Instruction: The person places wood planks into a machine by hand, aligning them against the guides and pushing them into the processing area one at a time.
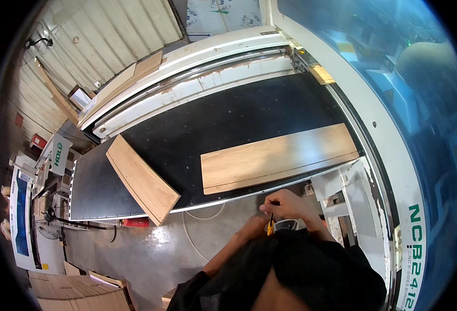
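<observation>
Close to my body, my right hand [284, 203] is closed in a pinch on a small yellow and black tool [270, 227]; its kind is too small to make out. My left hand [254, 226] is curled beside the tool's yellow part, and what its fingers hold is hidden. Just beyond my hands a wooden board [277, 159] lies flat on the black machine table [207, 124], a thin groove running along its near edge. A second grooved board [141, 179] lies at a slant to the left, its near end jutting past the table's front edge.
A large machine with a blue see-through cover [373, 67] borders the table on the right. A white beam [207, 78] runs behind it. Stacked boards [78, 293] stand at the lower left, near another machine [22, 223]. A pale hose [189, 233] lies on the floor.
</observation>
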### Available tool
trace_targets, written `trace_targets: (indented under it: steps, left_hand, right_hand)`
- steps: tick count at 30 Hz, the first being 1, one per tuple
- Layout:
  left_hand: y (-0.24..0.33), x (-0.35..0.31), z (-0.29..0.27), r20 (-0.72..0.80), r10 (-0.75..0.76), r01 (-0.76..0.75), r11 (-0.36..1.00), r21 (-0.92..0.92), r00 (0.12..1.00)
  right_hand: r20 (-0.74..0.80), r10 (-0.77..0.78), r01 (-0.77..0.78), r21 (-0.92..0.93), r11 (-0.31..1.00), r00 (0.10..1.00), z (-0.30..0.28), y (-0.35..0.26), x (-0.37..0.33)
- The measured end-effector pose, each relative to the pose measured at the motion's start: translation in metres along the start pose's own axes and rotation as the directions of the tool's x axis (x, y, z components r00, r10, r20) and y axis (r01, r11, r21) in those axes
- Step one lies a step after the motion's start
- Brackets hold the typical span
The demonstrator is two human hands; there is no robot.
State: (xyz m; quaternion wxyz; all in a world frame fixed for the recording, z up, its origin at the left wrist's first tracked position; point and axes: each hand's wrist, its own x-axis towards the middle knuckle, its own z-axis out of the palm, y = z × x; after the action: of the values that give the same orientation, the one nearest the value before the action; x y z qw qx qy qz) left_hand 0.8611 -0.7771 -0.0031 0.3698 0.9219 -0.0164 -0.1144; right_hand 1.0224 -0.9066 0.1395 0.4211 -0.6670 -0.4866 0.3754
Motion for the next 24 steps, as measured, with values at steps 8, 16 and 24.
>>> trace_targets:
  steps: [8,16,24]
  left_hand:
    - [-0.015,0.016,0.013,-0.217,0.268,-0.287,0.956,-0.059,0.939]
    - [-0.035,0.017,0.014,-0.124,0.151,-0.149,0.988,0.024,0.981]
    - [-0.019,0.003,-0.002,-0.120,0.106,-0.105,0.994,0.010,0.987]
  right_hand:
    - [0.135,0.065,-0.017,-0.332,0.943,0.989,0.002,-0.034,0.007]
    - [0.071,0.195,-0.173,-0.237,0.956,0.978,-0.003,-0.044,0.006]
    - [-0.049,0.025,-0.033,-0.171,0.985,0.999,0.003,-0.020,0.006]
